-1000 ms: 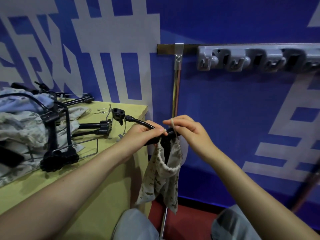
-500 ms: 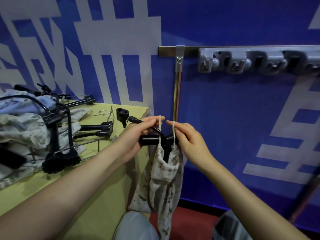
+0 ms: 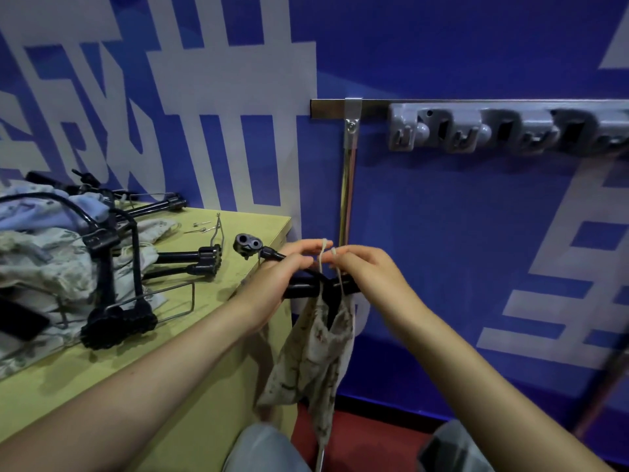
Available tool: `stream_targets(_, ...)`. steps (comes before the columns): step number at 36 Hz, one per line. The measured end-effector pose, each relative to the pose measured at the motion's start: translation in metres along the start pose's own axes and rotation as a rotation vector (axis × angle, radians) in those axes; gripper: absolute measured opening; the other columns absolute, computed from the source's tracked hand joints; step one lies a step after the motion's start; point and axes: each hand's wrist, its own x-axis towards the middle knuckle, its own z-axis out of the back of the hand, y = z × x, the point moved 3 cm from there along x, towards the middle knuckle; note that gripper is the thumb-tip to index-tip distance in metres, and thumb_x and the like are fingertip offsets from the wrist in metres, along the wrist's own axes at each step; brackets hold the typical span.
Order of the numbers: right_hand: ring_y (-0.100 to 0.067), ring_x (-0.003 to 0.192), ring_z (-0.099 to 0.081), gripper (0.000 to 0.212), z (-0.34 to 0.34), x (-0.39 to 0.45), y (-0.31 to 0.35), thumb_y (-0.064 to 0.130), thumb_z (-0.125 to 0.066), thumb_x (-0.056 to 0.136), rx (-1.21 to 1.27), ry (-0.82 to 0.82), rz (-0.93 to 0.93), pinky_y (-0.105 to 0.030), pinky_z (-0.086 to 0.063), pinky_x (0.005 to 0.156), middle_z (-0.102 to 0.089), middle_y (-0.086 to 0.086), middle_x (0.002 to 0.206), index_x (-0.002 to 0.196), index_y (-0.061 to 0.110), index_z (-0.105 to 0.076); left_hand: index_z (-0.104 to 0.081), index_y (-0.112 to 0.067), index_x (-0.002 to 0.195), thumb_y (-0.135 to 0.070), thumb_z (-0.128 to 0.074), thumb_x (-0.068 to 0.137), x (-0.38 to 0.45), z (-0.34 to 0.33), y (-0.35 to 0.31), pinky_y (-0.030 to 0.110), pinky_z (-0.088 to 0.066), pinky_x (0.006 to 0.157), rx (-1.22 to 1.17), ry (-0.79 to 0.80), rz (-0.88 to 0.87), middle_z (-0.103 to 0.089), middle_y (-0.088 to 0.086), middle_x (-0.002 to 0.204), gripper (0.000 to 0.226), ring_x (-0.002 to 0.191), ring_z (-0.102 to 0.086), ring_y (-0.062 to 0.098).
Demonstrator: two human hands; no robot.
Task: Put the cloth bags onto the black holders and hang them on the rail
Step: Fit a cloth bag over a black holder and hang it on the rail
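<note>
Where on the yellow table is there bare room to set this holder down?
The near part of the yellow table is bare, under the left forearm and in front of the black holders. A smaller patch lies by the far right corner, beyond the pins. The left side is crowded with piled cloth bags and holders.

We see a beige camouflage-print cloth bag point(image 3: 313, 349) on a black holder point(image 3: 303, 289), a yellow-green table point(image 3: 112, 373), and a blue-and-white wall point(image 3: 442, 216).
</note>
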Motion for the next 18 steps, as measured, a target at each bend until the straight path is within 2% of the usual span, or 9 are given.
stream_targets(3, -0.018, 0.087, -0.061, 0.018, -0.001, 0.003, 0.001, 0.021, -0.059, 0.09, -0.004, 0.136, -0.169, -0.033, -0.047, 0.083, -0.066, -0.004, 0.085, 0.09, 0.01, -0.073, -0.073, -0.035, 0.102, -0.039, -0.056, 0.073, 0.0, -0.003, 0.003, 0.047, -0.041, 0.106, 0.056, 0.002, 0.005, -0.066, -0.001, 0.121, 0.034, 0.117, -0.059, 0.02)
stream_targets(6, -0.02, 0.078, -0.06, 0.014, 0.001, 0.006, -0.006, 0.02, -0.062, 0.086, 0.064, 0.092, -0.271, -0.034, -0.047, 0.077, -0.063, -0.006, 0.078, 0.084, 0.009, -0.071, -0.07, -0.017, 0.1, -0.023, -0.045, 0.095, 0.002, -0.008, 0.004, 0.047, -0.04, 0.107, -0.063, -0.045, 0.012, -0.068, 0.006, 0.108, 0.026, 0.108, -0.062, 0.023)
stream_targets(9, -0.014, 0.068, -0.06, 0.025, 0.008, 0.009, -0.012, 0.02, -0.052, 0.09, 0.377, 0.064, -0.254, -0.031, -0.046, 0.069, -0.063, -0.002, 0.074, 0.067, 0.016, -0.063, -0.061, -0.008, 0.101, -0.019, -0.034, 0.1, 0.002, -0.01, 0.005, 0.039, -0.044, 0.095, -0.204, -0.092, 0.048, -0.063, 0.012, 0.099, 0.029, 0.096, -0.059, 0.023)
stream_targets(12, -0.013, 0.069, -0.056, 0.03, 0.011, 0.007, -0.013, 0.017, -0.048, 0.091, 0.598, 0.102, -0.217, -0.032, -0.045, 0.074, -0.059, 0.0, 0.073, 0.063, 0.017, -0.057, -0.06, -0.002, 0.102, -0.02, -0.036, 0.098, 0.001, -0.007, 0.007, 0.034, -0.047, 0.084, -0.314, -0.122, 0.121, -0.061, 0.017, 0.096, 0.031, 0.088, -0.059, 0.023)
stream_targets(15, -0.015, 0.069, -0.056, 0.03, 0.008, 0.008, -0.012, 0.016, -0.047, 0.092, 0.631, 0.085, -0.181, -0.033, -0.045, 0.077, -0.056, 0.0, 0.069, 0.064, 0.016, -0.057, -0.064, -0.002, 0.096, -0.019, -0.037, 0.096, 0.001, -0.006, 0.008, 0.032, -0.05, 0.08, -0.315, -0.093, 0.14, -0.066, 0.015, 0.09, 0.032, 0.086, -0.063, 0.022)
stream_targets(18, -0.014, 0.07, -0.059, 0.024, 0.009, 0.01, -0.01, 0.01, -0.048, 0.093, 0.566, 0.025, -0.109, -0.038, -0.048, 0.086, -0.058, 0.0, 0.068, 0.077, 0.011, -0.065, -0.068, -0.003, 0.088, -0.021, -0.038, 0.097, 0.001, -0.009, 0.006, 0.033, -0.05, 0.081, -0.242, -0.065, 0.132, -0.07, 0.012, 0.087, 0.036, 0.089, -0.065, 0.022)
